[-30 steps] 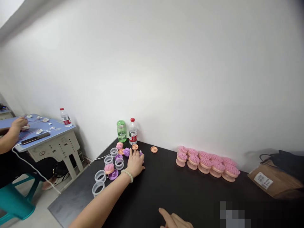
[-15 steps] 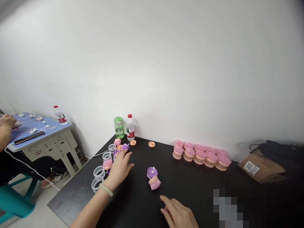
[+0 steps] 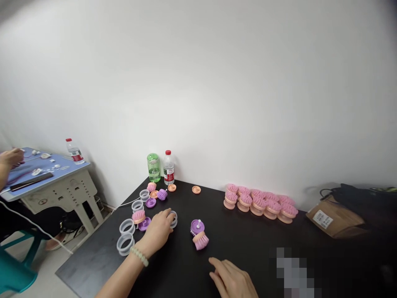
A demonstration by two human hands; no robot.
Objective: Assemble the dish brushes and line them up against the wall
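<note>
My left hand (image 3: pixel 158 229), with a beaded bracelet on the wrist, is closed on a clear plastic ring (image 3: pixel 174 220); its fingers partly cover the ring. Right of it, a purple disc with a white stem (image 3: pixel 197 226) lies against a pink bristle brush head (image 3: pixel 201 241), which is tilted on its side. My right hand (image 3: pixel 234 279) rests low in the view near these two parts, thumb and fingers apart, holding nothing. To the left lie several more clear rings (image 3: pixel 125 244), a pink brush head (image 3: pixel 138 216), a purple brush head (image 3: pixel 162 194) and purple discs (image 3: pixel 150 202).
Along the wall stand rows of pink brushes (image 3: pixel 258 205), a paper bag (image 3: pixel 325 219), a green bottle (image 3: pixel 154 167) and a water bottle (image 3: pixel 168 167). Orange discs (image 3: pixel 196 189) lie on the black table (image 3: pixel 186 273). Another person's hand (image 3: pixel 12 157) is over the blue table (image 3: pixel 62 167).
My left hand has moved right and toward me from the cluster of parts, bringing a clear ring with it. The right hand stays nearly where it was. The view has shifted slightly.
</note>
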